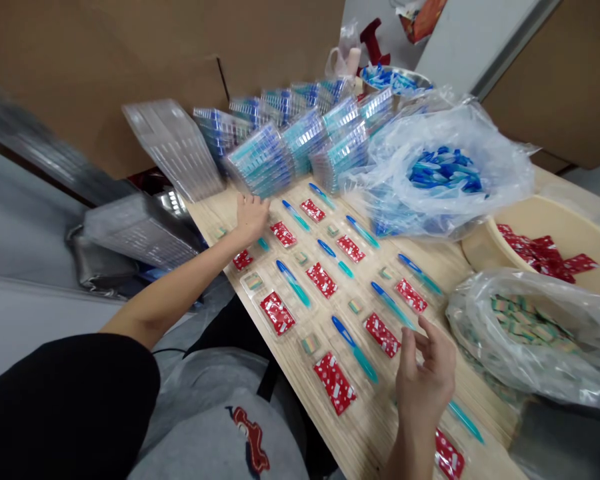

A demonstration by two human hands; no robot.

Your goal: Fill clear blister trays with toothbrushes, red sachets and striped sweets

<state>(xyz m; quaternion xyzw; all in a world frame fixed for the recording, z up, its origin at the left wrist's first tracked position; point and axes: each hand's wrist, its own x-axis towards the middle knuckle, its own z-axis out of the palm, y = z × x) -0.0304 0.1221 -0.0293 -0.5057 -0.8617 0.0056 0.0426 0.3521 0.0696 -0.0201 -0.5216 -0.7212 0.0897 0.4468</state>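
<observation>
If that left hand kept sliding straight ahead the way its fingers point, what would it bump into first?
Most likely the stacks of filled clear trays: the left hand rests on the table with fingertips pointing at them, nearly touching, though depth is unclear.

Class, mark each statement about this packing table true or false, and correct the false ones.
1. The left hand rests far out on the table, beside the stacked trays. True.
2. The right hand grips a pen. False: it hovers open and holds nothing.
3. The beige basin holds red packets. True.
4. The pens on the table are red. False: they are blue and teal.
5. The loose blue pens at the back lie in a cardboard box. False: they lie in a clear plastic bag.
</observation>
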